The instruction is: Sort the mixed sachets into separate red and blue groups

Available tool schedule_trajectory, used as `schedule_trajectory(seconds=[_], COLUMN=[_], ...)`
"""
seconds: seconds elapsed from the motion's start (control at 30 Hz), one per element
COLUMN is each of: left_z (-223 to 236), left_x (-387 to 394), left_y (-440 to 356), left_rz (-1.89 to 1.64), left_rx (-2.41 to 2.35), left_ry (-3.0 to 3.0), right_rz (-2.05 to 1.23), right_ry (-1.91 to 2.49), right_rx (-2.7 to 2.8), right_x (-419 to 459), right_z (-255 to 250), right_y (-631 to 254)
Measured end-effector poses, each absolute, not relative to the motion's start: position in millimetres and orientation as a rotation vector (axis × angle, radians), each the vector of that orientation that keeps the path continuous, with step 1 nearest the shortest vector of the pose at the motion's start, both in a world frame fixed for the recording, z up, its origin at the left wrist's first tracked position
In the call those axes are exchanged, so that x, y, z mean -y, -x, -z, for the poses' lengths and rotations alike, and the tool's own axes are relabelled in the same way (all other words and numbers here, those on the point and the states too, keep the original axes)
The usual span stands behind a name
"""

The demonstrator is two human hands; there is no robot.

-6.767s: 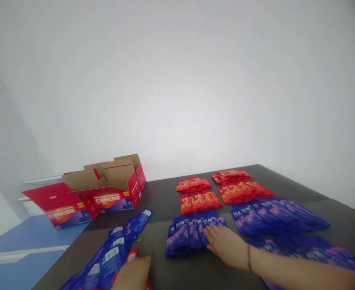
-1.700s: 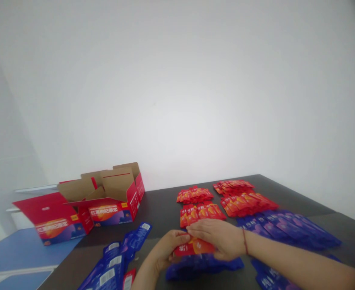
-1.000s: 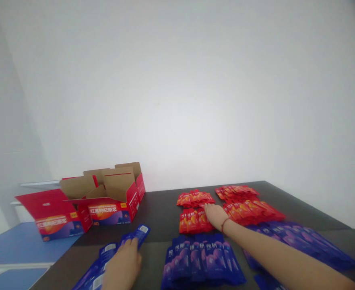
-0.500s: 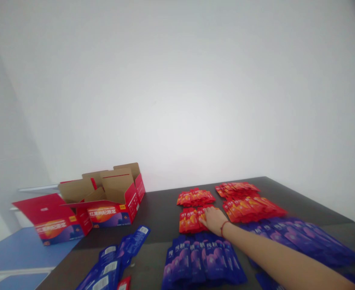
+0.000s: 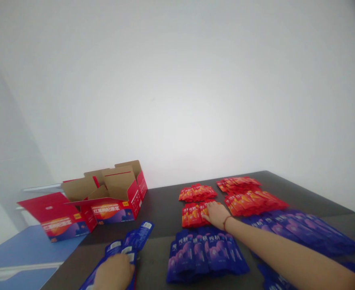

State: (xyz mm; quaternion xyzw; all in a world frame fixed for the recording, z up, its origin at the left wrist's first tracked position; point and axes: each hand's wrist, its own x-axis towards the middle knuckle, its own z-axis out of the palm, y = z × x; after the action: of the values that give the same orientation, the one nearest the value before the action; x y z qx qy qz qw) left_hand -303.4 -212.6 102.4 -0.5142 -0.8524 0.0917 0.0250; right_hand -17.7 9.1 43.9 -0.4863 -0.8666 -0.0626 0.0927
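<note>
My right hand (image 5: 216, 214) reaches forward and lies flat, fingers stretched out, on the right end of a short row of red sachets (image 5: 192, 215). Just in front of that row sits a fanned row of blue sachets (image 5: 206, 253), under my forearm. At the bottom left my left hand (image 5: 114, 276) rests on a loose heap of blue sachets (image 5: 141, 233). Its fingers are blurred, so its grip is unclear.
More red sachet rows (image 5: 197, 192) (image 5: 256, 200) lie farther back on the dark table (image 5: 162, 201). A long blue row (image 5: 301, 231) runs along the right. Two open red cardboard boxes (image 5: 118, 193) (image 5: 59, 217) stand at the back left, beside a blue surface (image 5: 20, 249).
My left hand, out of view half a second ago, has come back onto the loose blue sachets. My right hand stays on the near red row, shifted slightly.
</note>
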Motion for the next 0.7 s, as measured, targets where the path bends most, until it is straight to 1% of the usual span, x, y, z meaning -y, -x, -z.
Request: schedule_trajectory(seconds=[0.13, 0.3, 0.5, 0.6, 0.7], left_z=[-101, -91, -109, -119, -120], left_x=[192, 190, 186, 174, 157], left_y=[300, 293, 285, 267, 241], left_rz=[-0.318, -0.392, -0.295, -0.147, 0.218], left_rx=[2.629, 2.597, 2.525, 2.443, 2.345], left_ry=[1.585, 1.660, 1.682, 1.802, 2.144], right_rz=[0.183, 0.174, 0.112, -0.128, -0.597], right_ry=[1.453, 1.398, 1.170, 0.944, 0.708], right_rx=[2.560, 2.527, 2.550, 2.548, 2.472], right_x=[-8, -6, 10, 29, 53], right_z=[-45, -49, -67, -75, -76], right_y=[17, 16, 28, 41, 56])
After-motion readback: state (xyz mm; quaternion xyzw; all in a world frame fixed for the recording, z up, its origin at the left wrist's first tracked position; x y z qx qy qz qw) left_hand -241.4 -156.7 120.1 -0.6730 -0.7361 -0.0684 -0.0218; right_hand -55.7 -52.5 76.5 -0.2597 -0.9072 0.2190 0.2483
